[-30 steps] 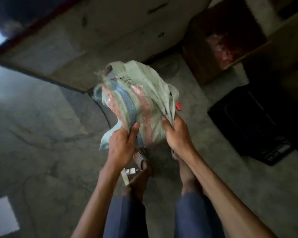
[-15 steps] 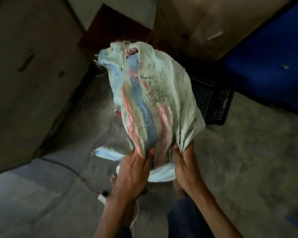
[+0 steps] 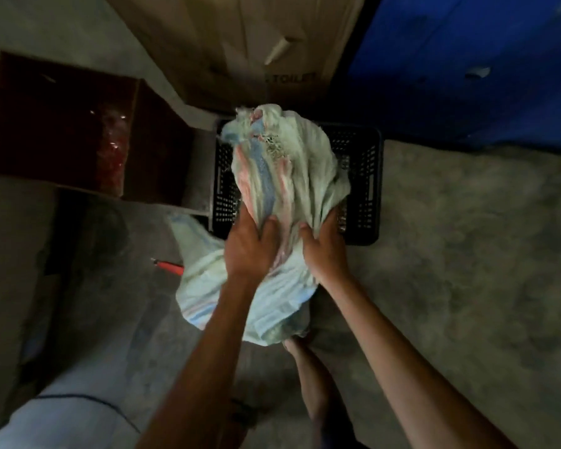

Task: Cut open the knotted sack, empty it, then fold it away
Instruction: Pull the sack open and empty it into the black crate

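Over rough concrete (image 3: 467,254), hands (image 3: 250,251) (image 3: 324,251) bunch crumpled woven sack (image 3: 282,166).

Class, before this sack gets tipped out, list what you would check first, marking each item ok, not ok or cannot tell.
1. Left hand grips the sack: ok.
2. Right hand grips it too: ok.
3. Sack's far end hangs above the black crate: ok.
4. That end is cut open: cannot tell.
5. Red-handled tool lies on the floor, apart from both hands: ok.
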